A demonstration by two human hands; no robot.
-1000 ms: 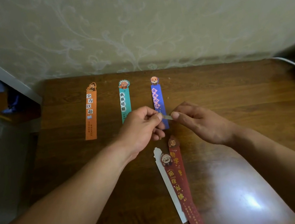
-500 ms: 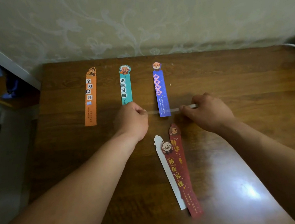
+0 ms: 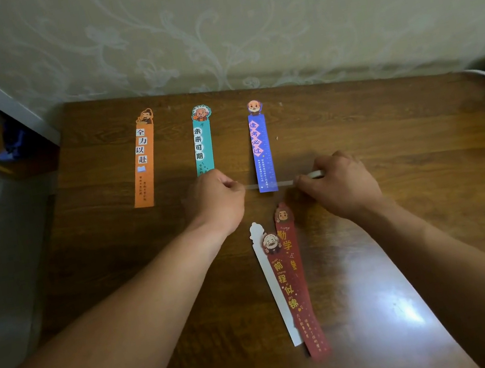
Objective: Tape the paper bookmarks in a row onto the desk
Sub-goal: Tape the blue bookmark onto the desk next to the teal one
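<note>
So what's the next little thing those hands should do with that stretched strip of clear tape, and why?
Probably lower the strip of clear tape and press it flat onto the brown wooden desk. The left hand and right hand hold it taut across the bottom end of the blue paper bookmark, so it looks lined up. Whether it already sticks, I cannot tell.

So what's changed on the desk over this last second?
The left hand and right hand, pinched together a second ago, drew apart sideways, stretching the tape strip across the lower end of the blue bookmark. Both still grip it. The orange bookmark, teal bookmark and red pile stayed put.
</note>
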